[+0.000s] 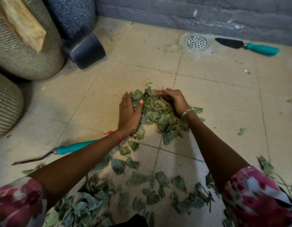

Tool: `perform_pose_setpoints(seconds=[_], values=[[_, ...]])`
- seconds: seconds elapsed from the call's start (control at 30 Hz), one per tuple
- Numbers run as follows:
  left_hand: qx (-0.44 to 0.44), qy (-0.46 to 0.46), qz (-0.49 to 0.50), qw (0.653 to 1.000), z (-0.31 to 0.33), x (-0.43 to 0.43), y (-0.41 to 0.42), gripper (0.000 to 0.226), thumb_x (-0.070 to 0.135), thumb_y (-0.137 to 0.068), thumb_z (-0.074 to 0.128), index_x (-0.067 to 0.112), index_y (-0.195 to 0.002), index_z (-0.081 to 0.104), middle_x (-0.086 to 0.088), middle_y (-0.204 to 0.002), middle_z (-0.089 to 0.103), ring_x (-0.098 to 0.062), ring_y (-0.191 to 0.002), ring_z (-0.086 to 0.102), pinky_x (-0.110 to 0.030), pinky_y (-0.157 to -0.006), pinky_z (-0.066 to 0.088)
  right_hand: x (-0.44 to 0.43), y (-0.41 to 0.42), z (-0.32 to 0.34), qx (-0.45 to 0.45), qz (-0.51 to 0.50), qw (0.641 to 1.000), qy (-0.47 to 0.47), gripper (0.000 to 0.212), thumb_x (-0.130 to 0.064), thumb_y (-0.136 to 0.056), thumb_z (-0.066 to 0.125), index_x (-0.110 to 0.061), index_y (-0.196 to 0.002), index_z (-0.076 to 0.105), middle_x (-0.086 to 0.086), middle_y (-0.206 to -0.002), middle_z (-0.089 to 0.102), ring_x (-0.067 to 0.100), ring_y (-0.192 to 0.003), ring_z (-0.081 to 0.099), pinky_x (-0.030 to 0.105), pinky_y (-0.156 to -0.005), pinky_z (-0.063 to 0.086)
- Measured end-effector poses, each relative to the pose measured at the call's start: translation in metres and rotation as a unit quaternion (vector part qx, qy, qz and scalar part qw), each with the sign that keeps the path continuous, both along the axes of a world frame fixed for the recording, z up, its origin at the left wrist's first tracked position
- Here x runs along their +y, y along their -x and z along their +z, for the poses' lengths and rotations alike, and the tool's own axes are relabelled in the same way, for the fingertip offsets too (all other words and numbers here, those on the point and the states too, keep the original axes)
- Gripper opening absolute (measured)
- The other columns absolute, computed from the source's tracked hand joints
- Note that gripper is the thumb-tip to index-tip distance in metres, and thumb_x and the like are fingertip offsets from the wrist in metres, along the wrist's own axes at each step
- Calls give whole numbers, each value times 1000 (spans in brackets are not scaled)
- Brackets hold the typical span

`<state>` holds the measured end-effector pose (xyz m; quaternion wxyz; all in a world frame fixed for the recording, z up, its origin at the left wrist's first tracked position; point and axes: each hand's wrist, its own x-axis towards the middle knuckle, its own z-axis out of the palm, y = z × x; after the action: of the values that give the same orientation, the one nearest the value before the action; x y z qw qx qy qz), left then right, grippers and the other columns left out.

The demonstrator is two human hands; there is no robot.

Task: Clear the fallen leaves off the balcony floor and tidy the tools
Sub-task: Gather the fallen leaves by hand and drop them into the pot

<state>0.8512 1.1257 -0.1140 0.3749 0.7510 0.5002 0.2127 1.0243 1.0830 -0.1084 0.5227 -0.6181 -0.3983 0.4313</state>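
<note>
Head view: Two bare hands close in on a pile of leaves (155, 110) on the tiled balcony floor (215, 99). The left hand (129, 112) lies flat against the pile's left edge, fingers straight and thumb resting on the leaves, gripping nothing. The right hand (172, 99) presses the pile's far right side with fingers only gently bent, palm toward the leaves, likewise holding nothing. The pile sits squeezed between the two palms. Loose leaves (142, 185) are strewn on the near side of the hands, under and between the forearms (the sleeves are a blurred pink print). A red thread (116, 134) circles the left wrist, a bracelet (187, 111) the right. A teal-handled tool (63, 150) lies on the floor just outside the left forearm. Well beyond the right hand, a teal-handled trowel (250, 46) rests by the wall, next to a round floor drain (195, 41). Beyond and left of the left hand, a dark pot (86, 49) lies tipped over beside ribbed planters (19, 51).
</note>
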Motion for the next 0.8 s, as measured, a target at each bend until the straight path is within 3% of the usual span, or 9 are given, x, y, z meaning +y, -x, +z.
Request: perform_pose_setpoints(seconds=[0.07,0.13,0.2,0.33,0.4,0.5,0.57,0.67,0.8], values=[[-10,-25,3,1000,0,-3,1,54,34,-100,38,12,-147,23,-6,-157,17,-19,-145,12,-34,-120,5,3,-5,6,57,-44,997,-21,44,-41,-85,43,-7,-97,70,23,-118,62,35,-114,57,47,-108,36],[-30,-36,14,999,1,-6,1,51,32,-100,40,11,-145,28,-7,-154,25,-20,-143,20,-39,-119,11,11,-4,12,35,-48,998,-14,45,-39,-87,42,-7,-109,65,23,-127,56,26,-120,54,40,-108,36],[-56,-22,28,998,1,-7,1,55,37,-97,41,12,-145,30,-6,-152,29,-20,-140,25,-41,-118,18,25,6,15,-67,1,997,30,42,-37,-96,39,-13,-127,54,11,-139,48,22,-128,46,36,-109,35],[-75,-5,32,997,-3,-4,2,68,48,-87,34,14,-146,29,-5,-152,29,-19,-140,26,-40,-117,21,41,27,7,-298,110,944,93,46,-40,-100,29,-20,-141,37,1,-152,28,15,-141,23,34,-117,10],[-73,-4,31,997,-5,-4,1,67,48,-87,34,15,-146,28,-4,-153,29,-19,-140,26,-42,-117,20,36,30,4,-267,124,951,100,45,-40,-99,33,-18,-137,45,3,-148,38,15,-137,31,30,-114,17],[-64,-14,26,998,-5,-3,1,66,48,-88,31,15,-145,30,-4,-153,29,-17,-140,25,-41,-118,17,20,30,14,-117,111,983,88,36,-34,-98,43,-13,-118,64,10,-123,63,18,-110,59,28,-98,41],[-54,-22,15,998,-6,-2,1,66,49,-88,30,16,-144,32,-2,-152,30,-16,-141,25,-36,-119,12,9,27,21,-95,77,991,48,30,-26,-97,46,-11,-111,68,14,-111,68,23,-101,64,30,-94,47],[-46,-30,-2,998,-9,-2,3,63,48,-88,31,16,-143,35,-1,-150,34,-16,-140,26,-30,-118,6,-12,17,30,-153,-51,987,12,29,-23,-96,47,-6,-109,67,14,-110,68,26,-97,65,19,-81,49],[-24,-42,-23,999,-13,1,3,65,49,-88,30,15,-142,36,-2,-149,36,-16,-141,25,-33,-119,4,-58,-11,22,-256,-239,936,44,36,-33,-94,50,-7,-110,67,9,-108,69,20,-95,65,28,-81,49]])
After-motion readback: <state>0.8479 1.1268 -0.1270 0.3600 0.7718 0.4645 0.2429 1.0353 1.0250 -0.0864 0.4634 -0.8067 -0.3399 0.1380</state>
